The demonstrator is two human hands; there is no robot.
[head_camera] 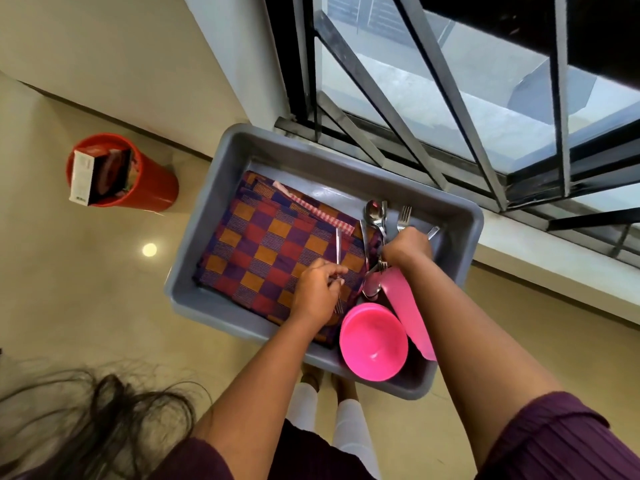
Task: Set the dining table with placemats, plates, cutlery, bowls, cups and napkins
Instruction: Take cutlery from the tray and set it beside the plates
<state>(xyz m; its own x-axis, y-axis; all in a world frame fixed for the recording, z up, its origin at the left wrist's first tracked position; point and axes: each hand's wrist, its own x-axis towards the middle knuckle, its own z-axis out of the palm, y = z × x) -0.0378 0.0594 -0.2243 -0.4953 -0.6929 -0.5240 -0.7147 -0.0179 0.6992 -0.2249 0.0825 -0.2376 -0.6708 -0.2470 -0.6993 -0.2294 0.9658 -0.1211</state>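
Pinching a fork [338,271] (tines toward the person), the left hand [317,296] hovers over placemats [270,251] in the grey tub [460,216]; the right hand [408,249] grasps cutlery [375,216] beside pink bowls [374,344].

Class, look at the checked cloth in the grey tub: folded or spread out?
Folded: the checked cloth lies as a compact layered rectangle inside the grey tub.

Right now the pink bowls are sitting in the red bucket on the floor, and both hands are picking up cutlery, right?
Not quite. The head view shows the pink bowls in the grey tub, beside the checked placemats. The red bucket holds a box. The left hand and right hand are indeed gripping cutlery.
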